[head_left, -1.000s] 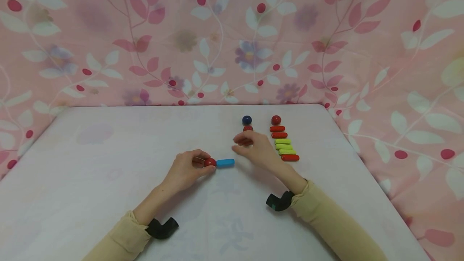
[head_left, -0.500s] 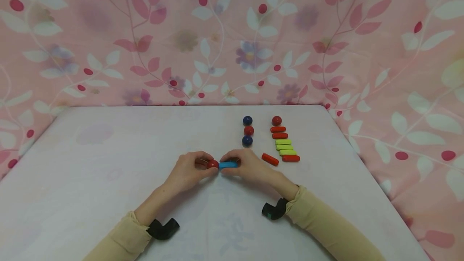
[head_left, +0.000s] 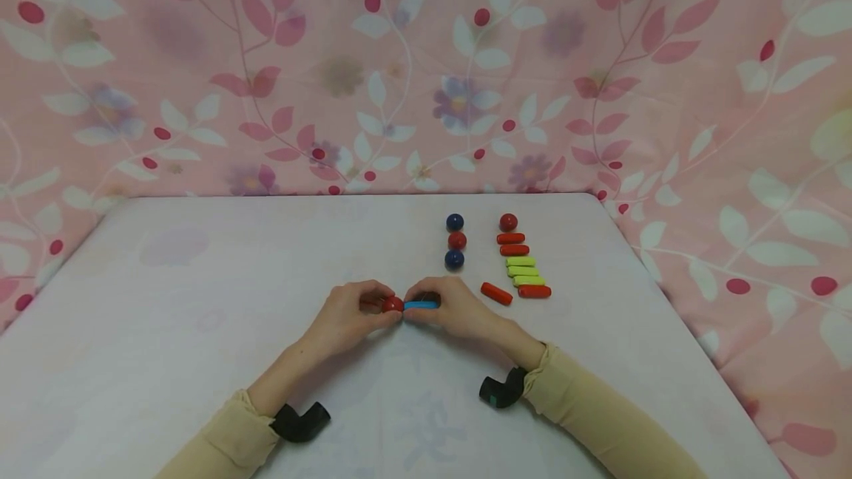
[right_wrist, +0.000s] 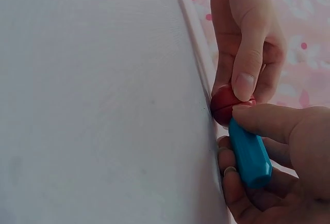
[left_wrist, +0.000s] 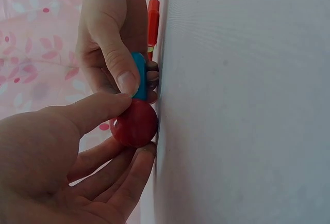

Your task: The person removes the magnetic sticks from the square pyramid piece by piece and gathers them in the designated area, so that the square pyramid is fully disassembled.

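Observation:
My left hand [head_left: 349, 313] pinches a red ball [left_wrist: 135, 123] between thumb and fingers, low over the table. In my right hand [head_left: 462, 307] is a blue stick [right_wrist: 250, 154], gripped along its sides by thumb and fingers. One end of the stick touches the red ball, so the two lie in a line between my hands. Both thumbs come close together where ball and stick meet, and the exact joint is partly hidden by them.
Beyond my right hand stand two blue balls [head_left: 455, 222] with a red ball [head_left: 456, 241] between them. To the right, another red ball [head_left: 509, 222], several red sticks [head_left: 511, 239] and yellow-green sticks [head_left: 522, 271] form a column. A slanted red stick [head_left: 496, 293] lies nearer.
My right hand has come down and left from near the column of balls and taken hold of the blue stick. My left hand, with the red ball, has shifted slightly right.

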Tool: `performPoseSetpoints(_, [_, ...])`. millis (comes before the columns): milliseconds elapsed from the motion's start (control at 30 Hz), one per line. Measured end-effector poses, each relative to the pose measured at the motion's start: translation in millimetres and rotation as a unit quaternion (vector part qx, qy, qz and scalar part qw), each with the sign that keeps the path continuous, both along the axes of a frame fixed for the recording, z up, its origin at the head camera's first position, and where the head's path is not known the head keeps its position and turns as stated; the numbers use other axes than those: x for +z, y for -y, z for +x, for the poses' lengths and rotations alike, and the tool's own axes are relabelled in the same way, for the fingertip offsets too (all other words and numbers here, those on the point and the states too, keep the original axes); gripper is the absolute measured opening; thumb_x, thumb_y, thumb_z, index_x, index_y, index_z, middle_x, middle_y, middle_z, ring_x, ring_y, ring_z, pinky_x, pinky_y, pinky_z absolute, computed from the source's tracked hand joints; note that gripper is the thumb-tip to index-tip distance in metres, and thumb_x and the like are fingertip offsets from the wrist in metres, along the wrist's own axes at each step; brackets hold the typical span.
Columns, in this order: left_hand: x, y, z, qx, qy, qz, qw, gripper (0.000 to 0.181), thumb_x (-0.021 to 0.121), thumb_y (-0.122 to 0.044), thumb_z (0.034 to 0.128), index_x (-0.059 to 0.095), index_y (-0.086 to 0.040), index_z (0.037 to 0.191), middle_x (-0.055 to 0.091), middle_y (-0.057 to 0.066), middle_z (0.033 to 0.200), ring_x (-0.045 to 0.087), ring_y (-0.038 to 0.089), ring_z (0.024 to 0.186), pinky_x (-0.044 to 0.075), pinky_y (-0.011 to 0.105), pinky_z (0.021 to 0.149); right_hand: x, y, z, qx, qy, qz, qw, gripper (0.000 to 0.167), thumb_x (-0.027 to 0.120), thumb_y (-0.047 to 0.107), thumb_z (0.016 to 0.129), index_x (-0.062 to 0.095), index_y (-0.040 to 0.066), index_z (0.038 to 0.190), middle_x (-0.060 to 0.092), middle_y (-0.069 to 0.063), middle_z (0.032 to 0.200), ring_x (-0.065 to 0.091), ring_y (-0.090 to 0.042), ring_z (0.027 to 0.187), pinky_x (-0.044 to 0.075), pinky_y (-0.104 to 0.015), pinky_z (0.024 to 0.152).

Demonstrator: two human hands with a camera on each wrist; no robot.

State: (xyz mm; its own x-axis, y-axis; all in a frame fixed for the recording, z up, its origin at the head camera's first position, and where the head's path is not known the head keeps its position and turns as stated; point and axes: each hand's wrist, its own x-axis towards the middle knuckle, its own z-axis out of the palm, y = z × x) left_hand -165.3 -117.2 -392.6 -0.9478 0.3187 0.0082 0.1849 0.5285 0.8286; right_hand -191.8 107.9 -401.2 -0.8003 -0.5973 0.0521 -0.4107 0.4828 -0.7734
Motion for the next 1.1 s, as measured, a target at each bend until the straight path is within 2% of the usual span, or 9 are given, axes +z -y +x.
performPoseSetpoints(400, [-0.8,-0.7,0.9,0.003,0.006,-0.004,1.0000,0.029,0.080,-0.023,0.0853,0.072,-0.011,0.110,0.073,-0.001,0.099,0.070,0.011,0.087,0.059,0.030,0.083,2.6,1,1.9,-0.002,0.000,0.006,1.0000,0.015,0.072,0.021,0.093,0.072,0.016,0.107,0.068,0.004,0.101,0.058,-0.016,0.095,0.050,-0.028,0.084])
performPoseSetpoints(667, [-1.4,-1.8,0.5,0.003,0.002,-0.006,1.0000,0.028,0.081,-0.023,0.0852,0.072,-0.011,0.109,0.073,-0.002,0.099,0.070,0.012,0.088,0.059,0.032,0.084,2.8,-2,2.6,-0.022,0.008,0.024,0.9994,0.016,0.073,0.024,0.093,0.072,0.017,0.107,0.068,0.005,0.103,0.057,-0.014,0.095,0.051,-0.029,0.087])
performPoseSetpoints(867, [1.4,0.7,-2.0,0.019,-0.022,-0.029,0.9992,0.029,0.079,-0.020,0.0860,0.070,-0.012,0.113,0.071,0.000,0.104,0.068,0.018,0.094,0.057,0.038,0.089,6.5,-16,2.8,-0.041,0.009,0.046,0.9980,0.015,0.075,0.023,0.091,0.073,0.017,0.104,0.065,0.008,0.096,0.059,-0.013,0.091,0.052,-0.029,0.085])
performPoseSetpoints(1100, [-1.5,4.0,-15.3,0.015,-0.060,-0.051,0.9968,0.035,0.073,-0.016,0.0912,0.066,-0.008,0.125,0.068,0.008,0.112,0.065,0.024,0.101,0.056,0.043,0.092,6.0,-37,9.9,-0.064,-0.002,0.060,0.9961,0.018,0.076,0.024,0.089,0.073,0.018,0.106,0.064,0.009,0.095,0.059,-0.011,0.089,0.052,-0.026,0.081])
